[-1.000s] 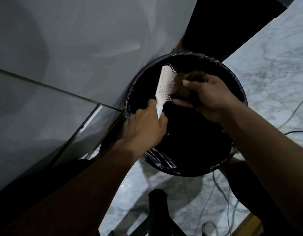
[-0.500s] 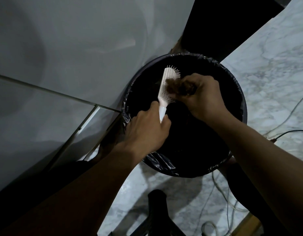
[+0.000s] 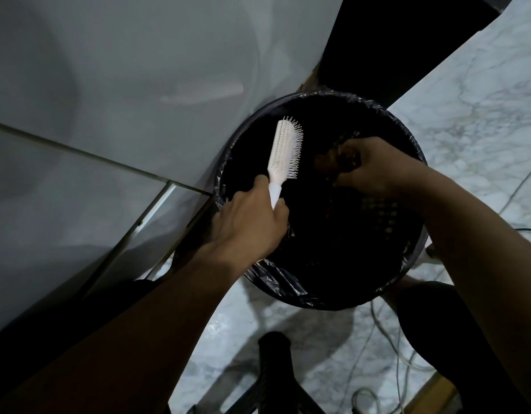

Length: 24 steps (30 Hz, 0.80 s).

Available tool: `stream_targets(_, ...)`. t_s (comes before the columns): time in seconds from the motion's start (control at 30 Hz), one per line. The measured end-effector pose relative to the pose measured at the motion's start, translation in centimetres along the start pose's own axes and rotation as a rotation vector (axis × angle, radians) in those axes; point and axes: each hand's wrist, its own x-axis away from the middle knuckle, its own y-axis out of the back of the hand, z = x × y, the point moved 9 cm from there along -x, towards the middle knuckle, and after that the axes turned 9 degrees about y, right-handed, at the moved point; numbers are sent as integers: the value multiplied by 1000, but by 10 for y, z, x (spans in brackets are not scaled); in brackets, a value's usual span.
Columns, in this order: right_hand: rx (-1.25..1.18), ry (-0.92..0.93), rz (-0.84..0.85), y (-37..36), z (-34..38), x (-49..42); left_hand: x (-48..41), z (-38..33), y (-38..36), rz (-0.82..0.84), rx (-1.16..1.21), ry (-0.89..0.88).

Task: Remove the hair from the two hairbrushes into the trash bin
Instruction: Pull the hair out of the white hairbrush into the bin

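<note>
A white hairbrush [image 3: 285,149] stands over the round trash bin [image 3: 291,288], bristles facing right. My left hand [image 3: 252,222] grips its handle at the bin's left rim. My right hand [image 3: 375,165] hovers over the bin's middle, a little right of the brush, and pinches a brown clump of hair [image 3: 333,158] in its curled fingers. The brush's bristles look bare. The bin is lined with a black bag and its inside is dark. Only one brush is in view.
A grey wall panel [image 3: 123,85] rises on the left, right against the bin. Marble floor [image 3: 482,94] spreads to the right, with thin cables [image 3: 381,330] trailing near the bin. A dark stand [image 3: 276,369] sits at the bottom centre.
My right hand has pulled the hair clump off the bristles and moved right, away from the brush. The left hand and brush have barely shifted.
</note>
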Motion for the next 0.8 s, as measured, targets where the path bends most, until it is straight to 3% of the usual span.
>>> stream_targets(0.13, 161, -75, 128, -10, -16, -2, 1, -1, -1, 10, -20, -14)
stream_targets(0.63, 203, -113, 180, -24, -17, 0, 2, -1, -1, 20, 6, -25)
stream_targets(0.8, 35, -52, 43, -19, -3, -2, 4, -7, -4, 22, 4, -106)
